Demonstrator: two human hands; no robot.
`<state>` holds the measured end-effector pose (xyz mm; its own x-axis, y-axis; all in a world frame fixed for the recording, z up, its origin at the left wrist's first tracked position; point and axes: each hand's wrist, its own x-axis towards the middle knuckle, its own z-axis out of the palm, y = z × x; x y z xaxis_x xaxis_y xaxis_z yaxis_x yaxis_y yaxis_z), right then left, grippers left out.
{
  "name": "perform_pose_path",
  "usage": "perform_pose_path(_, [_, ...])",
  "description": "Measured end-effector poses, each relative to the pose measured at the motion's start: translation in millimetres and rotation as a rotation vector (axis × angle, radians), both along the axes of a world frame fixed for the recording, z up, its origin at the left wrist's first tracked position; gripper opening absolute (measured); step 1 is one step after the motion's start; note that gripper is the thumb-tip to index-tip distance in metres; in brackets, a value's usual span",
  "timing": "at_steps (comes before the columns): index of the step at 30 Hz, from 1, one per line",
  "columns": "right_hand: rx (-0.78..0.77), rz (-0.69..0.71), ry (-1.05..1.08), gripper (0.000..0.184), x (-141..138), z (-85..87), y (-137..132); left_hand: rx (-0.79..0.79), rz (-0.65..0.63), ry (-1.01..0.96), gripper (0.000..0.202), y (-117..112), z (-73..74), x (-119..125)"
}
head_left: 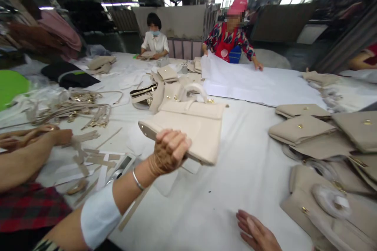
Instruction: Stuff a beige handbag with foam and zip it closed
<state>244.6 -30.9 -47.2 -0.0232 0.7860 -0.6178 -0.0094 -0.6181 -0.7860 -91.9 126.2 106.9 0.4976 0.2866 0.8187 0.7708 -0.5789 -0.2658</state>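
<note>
My left hand [169, 151] is raised above the white table [253, 164] and grips the bottom edge of a cream handbag [191, 123]. The bag is tilted, with its flap and curved handle pointing away from me. A bracelet and a pale sleeve cover sit on that arm. My right hand [256, 235] rests low near the table's front edge, fingers apart, holding nothing. It lies well to the right of the bag and below it.
Stacks of beige bags [300, 127] fill the right side. Straps and gold fittings [79, 110] lie at the left, near a co-worker's hand [60, 136]. Two people work at the far end by a large white sheet [250, 84]. More bags [147, 96] stand behind mine.
</note>
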Motion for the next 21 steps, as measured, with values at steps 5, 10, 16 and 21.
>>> perform_pose_path(5, [0.126,-0.115,0.530,0.069,-29.1,62.3,27.2,-0.379,-0.239,0.074,0.034,-107.6,-92.4,78.8])
perform_pose_path(10, [-0.017,-0.194,0.315,0.066,-11.6,20.8,13.0,-0.669,-0.468,0.222,0.026,-168.7,-157.4,107.4])
perform_pose_path(16, [-0.032,-0.179,0.245,0.064,45.5,-3.3,-7.3,-0.883,-0.174,-0.242,0.018,-139.1,-140.1,69.2])
perform_pose_path(21, [-0.157,-0.192,0.138,0.069,71.3,-9.9,-16.3,-0.944,0.472,-0.662,0.022,-136.6,-146.7,14.5])
